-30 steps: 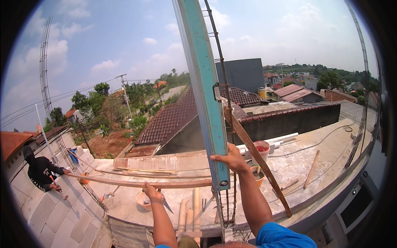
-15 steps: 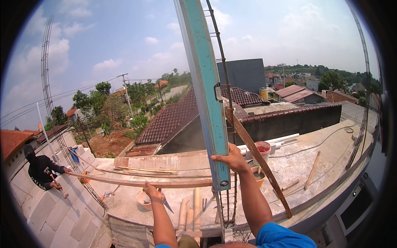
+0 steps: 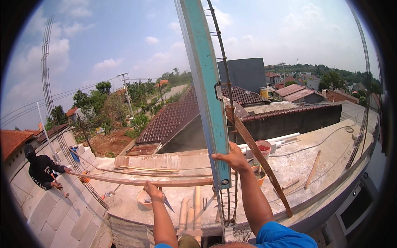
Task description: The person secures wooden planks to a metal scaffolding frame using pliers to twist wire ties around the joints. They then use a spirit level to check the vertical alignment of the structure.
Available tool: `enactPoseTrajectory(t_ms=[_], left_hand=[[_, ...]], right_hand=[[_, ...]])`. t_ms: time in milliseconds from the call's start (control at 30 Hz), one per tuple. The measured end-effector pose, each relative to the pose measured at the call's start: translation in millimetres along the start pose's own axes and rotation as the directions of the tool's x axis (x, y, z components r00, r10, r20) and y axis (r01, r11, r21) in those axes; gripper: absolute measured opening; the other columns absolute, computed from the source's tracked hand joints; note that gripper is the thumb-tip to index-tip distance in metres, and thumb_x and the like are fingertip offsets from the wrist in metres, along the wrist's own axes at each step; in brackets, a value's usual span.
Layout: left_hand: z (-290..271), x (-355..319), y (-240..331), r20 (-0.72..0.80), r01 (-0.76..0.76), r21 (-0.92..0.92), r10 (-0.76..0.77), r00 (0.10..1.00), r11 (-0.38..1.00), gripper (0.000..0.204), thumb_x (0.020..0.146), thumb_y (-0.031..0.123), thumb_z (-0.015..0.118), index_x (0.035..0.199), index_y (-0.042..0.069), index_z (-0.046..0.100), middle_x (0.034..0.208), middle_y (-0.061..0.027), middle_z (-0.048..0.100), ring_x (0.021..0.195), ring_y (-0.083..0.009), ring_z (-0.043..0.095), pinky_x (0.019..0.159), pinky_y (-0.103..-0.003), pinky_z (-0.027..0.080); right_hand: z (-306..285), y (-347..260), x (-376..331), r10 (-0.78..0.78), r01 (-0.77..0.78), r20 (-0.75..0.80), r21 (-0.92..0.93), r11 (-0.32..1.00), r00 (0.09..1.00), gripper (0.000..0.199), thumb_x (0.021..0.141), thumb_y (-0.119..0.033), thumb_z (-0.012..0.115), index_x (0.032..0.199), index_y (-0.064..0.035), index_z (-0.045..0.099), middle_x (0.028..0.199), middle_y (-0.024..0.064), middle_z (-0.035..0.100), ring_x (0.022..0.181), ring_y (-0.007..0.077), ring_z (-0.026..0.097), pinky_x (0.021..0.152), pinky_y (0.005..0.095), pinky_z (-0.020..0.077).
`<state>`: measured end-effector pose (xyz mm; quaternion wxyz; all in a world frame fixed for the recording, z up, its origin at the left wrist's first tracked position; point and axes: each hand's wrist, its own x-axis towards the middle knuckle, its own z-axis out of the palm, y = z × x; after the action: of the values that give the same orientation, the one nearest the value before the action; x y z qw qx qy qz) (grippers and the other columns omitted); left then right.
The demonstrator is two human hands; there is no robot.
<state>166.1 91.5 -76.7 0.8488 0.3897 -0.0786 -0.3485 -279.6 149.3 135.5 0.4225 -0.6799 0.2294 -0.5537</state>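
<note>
Little has moved since the earlier frames: the long green level (image 3: 206,91) is still held upright against the rebar column (image 3: 226,124). The right hand (image 3: 232,158) is closed around its lower part. The left hand (image 3: 153,191) is curled around a long wooden plank (image 3: 124,181) laid across the concrete roof (image 3: 331,149).

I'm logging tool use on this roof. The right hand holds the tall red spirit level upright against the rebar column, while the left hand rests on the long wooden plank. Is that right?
Not quite: the level is turquoise-green, not red, as the head view shows. The rest stands: the right hand holds it upright against the rebar column, while the left hand rests on the long wooden plank.
</note>
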Motion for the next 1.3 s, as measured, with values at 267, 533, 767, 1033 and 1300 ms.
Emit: enactPoseTrajectory(t_ms=[267, 533, 767, 1033, 1300], left_hand=[[-8, 11, -5, 0.012, 0.036, -0.022, -0.036, 0.999, 0.999, 0.057, 0.11, 0.048, 0.055, 0.157, 0.023, 0.035, 0.148, -0.0122, 0.052, 0.128, -0.0352, 0.057, 0.099, -0.065, 0.049], [-5, 4, -2, 0.044, 0.058, -0.047, -0.056, 0.997, 0.997, 0.056, 0.11, 0.048, 0.055, 0.157, 0.023, 0.038, 0.145, -0.0125, 0.053, 0.127, -0.0346, 0.057, 0.099, -0.063, 0.05], [-6, 4, 0, 0.055, 0.055, -0.046, -0.053, 0.997, 0.997, 0.054, 0.111, 0.048, 0.054, 0.156, 0.023, 0.04, 0.144, -0.0121, 0.054, 0.126, -0.0349, 0.058, 0.099, -0.063, 0.05], [-9, 9, -4, 0.068, 0.061, -0.051, -0.058, 0.996, 0.997, 0.054, 0.111, 0.048, 0.054, 0.158, 0.026, 0.04, 0.143, -0.0117, 0.054, 0.124, -0.0343, 0.057, 0.102, -0.062, 0.048], [-12, 13, -6, 0.069, 0.069, -0.053, -0.065, 0.995, 0.996, 0.053, 0.111, 0.046, 0.057, 0.158, 0.028, 0.041, 0.144, -0.011, 0.054, 0.123, -0.0346, 0.058, 0.102, -0.062, 0.049]], right_hand=[[2, 3, 2, -0.045, 0.045, -0.002, 0.057, 0.997, 0.999, 0.048, 0.084, -0.018, 0.093, 0.122, 0.0, 0.068, 0.105, 0.0053, 0.073, 0.095, 0.0141, 0.069, 0.085, 0.0318, 0.0582], [0, 5, 2, -0.045, 0.045, -0.009, 0.049, 0.998, 0.999, 0.049, 0.084, -0.019, 0.093, 0.122, 0.0, 0.068, 0.106, 0.0053, 0.073, 0.095, 0.0143, 0.069, 0.086, 0.0322, 0.0579], [1, 5, 2, -0.048, 0.048, -0.006, 0.06, 0.997, 0.999, 0.05, 0.084, -0.018, 0.093, 0.122, 0.0002, 0.067, 0.105, 0.0043, 0.072, 0.095, 0.0135, 0.068, 0.085, 0.0317, 0.0578], [0, 6, 4, -0.081, 0.081, -0.001, 0.046, 0.996, 0.997, 0.047, 0.084, -0.015, 0.092, 0.121, 0.0006, 0.066, 0.105, 0.0037, 0.071, 0.094, 0.0122, 0.067, 0.086, 0.0309, 0.057], [1, 4, 2, -0.074, 0.074, -0.004, 0.061, 0.995, 0.997, 0.045, 0.085, -0.015, 0.091, 0.12, 0.0006, 0.068, 0.104, 0.0037, 0.072, 0.093, 0.0123, 0.067, 0.085, 0.0306, 0.0568]])
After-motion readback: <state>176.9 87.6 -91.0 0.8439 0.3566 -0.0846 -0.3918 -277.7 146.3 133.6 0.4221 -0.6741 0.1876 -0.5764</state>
